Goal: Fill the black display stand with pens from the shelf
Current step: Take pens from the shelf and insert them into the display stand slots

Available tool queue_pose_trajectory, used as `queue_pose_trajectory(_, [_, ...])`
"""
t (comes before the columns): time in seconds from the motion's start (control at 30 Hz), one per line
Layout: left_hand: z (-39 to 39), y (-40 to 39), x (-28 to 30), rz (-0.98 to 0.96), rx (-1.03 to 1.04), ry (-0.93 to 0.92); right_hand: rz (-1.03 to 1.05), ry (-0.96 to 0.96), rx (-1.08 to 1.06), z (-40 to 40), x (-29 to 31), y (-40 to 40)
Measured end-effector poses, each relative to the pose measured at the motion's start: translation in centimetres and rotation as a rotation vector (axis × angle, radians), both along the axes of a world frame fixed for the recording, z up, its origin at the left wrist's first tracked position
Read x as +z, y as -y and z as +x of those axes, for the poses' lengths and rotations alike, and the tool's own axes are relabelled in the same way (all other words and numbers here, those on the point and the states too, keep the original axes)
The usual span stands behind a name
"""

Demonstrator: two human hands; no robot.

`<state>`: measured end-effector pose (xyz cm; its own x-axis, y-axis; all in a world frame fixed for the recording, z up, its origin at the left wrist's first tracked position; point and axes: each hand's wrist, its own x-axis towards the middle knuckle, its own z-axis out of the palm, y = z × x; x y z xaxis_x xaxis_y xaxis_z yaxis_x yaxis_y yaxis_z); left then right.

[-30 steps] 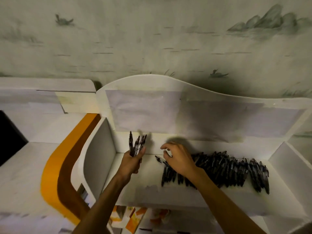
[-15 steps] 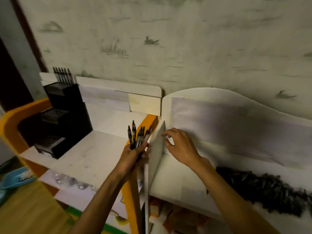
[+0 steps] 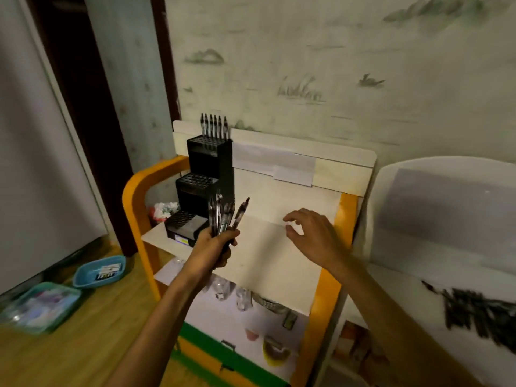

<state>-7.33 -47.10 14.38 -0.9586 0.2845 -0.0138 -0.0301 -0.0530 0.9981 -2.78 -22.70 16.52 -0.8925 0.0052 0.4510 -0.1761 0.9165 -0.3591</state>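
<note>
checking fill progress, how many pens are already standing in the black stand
6, in one row along the back of the top tier of the black display stand. The middle and bottom tiers look empty, though the bunch of pens in the left hand hides part.

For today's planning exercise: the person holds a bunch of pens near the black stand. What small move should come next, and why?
Probably the empty right hand should pinch one pen from the bunch that the left hand grips. The stand has only one back row filled; its lower tiers show empty holes.
</note>
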Motion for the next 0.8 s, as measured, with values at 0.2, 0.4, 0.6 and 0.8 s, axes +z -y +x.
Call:
queue_pose_trajectory(0.2, [-3.5,7.5,0.6,-0.085,0.04,-0.082,0.0,0.021,-0.056,-4.1,0.0,5.3])
queue_pose_trajectory(0.4, [-9.7,11.7,0.8,-0.12,0.069,-0.124,0.019,0.009,-0.087,-10.0,-0.1,9.0])
queue_pose_trajectory(0.6, [-18.3,15.6,2.5,-0.142,0.047,-0.114,-0.009,-0.01,-0.084,-18.1,-0.3,12.6])
queue_pose_trajectory(0.8, [-27.7,17.5,5.1,-0.221,0.033,-0.163,0.003,-0.065,-0.083,-26.0,1.1,14.3])
